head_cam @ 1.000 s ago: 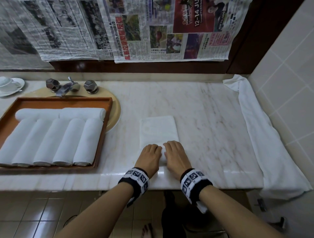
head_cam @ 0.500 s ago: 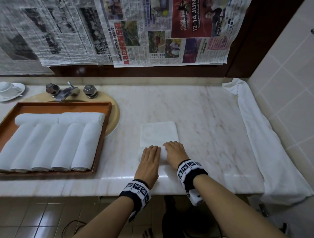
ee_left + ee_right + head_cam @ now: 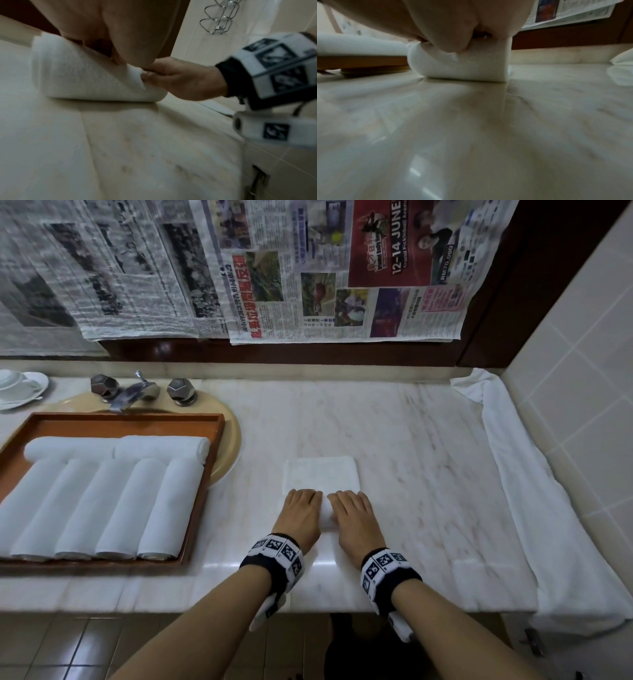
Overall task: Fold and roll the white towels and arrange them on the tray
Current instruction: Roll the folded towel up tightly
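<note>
A folded white towel [image 3: 322, 474] lies on the marble counter, its near end rolled up under both hands. My left hand [image 3: 301, 510] and right hand [image 3: 352, 510] sit side by side on the roll [image 3: 85, 81], fingers curled over its top and thumbs behind it. In the right wrist view the roll [image 3: 462, 67] rests on the counter beneath the right hand [image 3: 453, 20]. To the left, a brown wooden tray [image 3: 102, 428] holds several rolled white towels [image 3: 113, 508]: a row lengthwise and two across the back.
A long white towel [image 3: 534, 508] is draped along the tiled right wall and over the counter's front edge. A faucet [image 3: 133, 392] and beige basin rim [image 3: 229, 446] lie behind the tray, and a cup and saucer [image 3: 17, 385] stand at far left. Newspaper sheets [image 3: 308, 268] hang above.
Both hands have pushed the roll away from me along the towel. The roll is thicker and the flat part beyond the fingers is shorter.
</note>
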The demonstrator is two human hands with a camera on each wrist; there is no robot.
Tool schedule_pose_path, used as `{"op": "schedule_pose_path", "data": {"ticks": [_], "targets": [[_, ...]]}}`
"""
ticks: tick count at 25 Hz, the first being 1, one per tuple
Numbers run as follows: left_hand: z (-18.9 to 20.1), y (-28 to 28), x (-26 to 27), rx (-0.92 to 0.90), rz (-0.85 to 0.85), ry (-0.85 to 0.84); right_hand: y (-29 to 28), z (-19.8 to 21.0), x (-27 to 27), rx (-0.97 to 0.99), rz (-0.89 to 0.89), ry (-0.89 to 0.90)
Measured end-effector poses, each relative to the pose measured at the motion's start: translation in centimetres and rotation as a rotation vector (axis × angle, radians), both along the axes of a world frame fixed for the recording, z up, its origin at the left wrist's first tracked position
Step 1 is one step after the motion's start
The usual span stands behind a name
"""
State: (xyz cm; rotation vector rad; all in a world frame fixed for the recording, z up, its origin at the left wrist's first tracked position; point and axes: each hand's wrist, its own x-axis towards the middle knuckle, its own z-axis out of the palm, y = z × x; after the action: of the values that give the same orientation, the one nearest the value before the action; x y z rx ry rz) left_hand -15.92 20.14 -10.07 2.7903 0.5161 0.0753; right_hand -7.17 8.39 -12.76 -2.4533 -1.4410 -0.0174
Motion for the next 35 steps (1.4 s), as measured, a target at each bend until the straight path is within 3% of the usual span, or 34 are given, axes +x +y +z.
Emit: {"op": "schedule_pose_path", "data": {"ticks": [2,5,9,11,16,20,24,30,35], "targets": [[-0.2,-0.5,-0.4,0.030,0.021,-0.057,1.1,0.3,1.3,0.017,-0.012,0.030],[-2.1,-1.2,-1.2,0.122,0.009,-0.107,2.8,1.6,2.7,-0.147,-0.034,0.125],[-2.5,-0.9,-0.6,0.195,0.006,0.101,4.9,3.1,4.6,-0.292,-0.046,0.179],[-1.8,-0.4,0.2,0.239,0.008,0.227,5.5,3.0,5.0,-0.269,-0.054,0.203],[-1.1,1.6,3.3,0.318,-0.017,0.380,3.2,1.3,2.6,-0.040,-0.018,0.009],[-0.2,3.8,6.1,0.287,-0.044,0.382,4.0,0.3,3.8,-0.205,-0.008,-0.008],[0.2,4.3,7.5,0.288,0.007,0.389,6.2,2.1,6.3,-0.383,0.019,0.054],[-0.2,5.9,9.8,0.331,-0.015,0.456,8.6,3.5,9.1,-0.484,0.067,0.069],[-0.1,8.2,12.4,0.223,-0.009,0.540,11.0,3.6,11.1,-0.624,0.036,0.109]]}}
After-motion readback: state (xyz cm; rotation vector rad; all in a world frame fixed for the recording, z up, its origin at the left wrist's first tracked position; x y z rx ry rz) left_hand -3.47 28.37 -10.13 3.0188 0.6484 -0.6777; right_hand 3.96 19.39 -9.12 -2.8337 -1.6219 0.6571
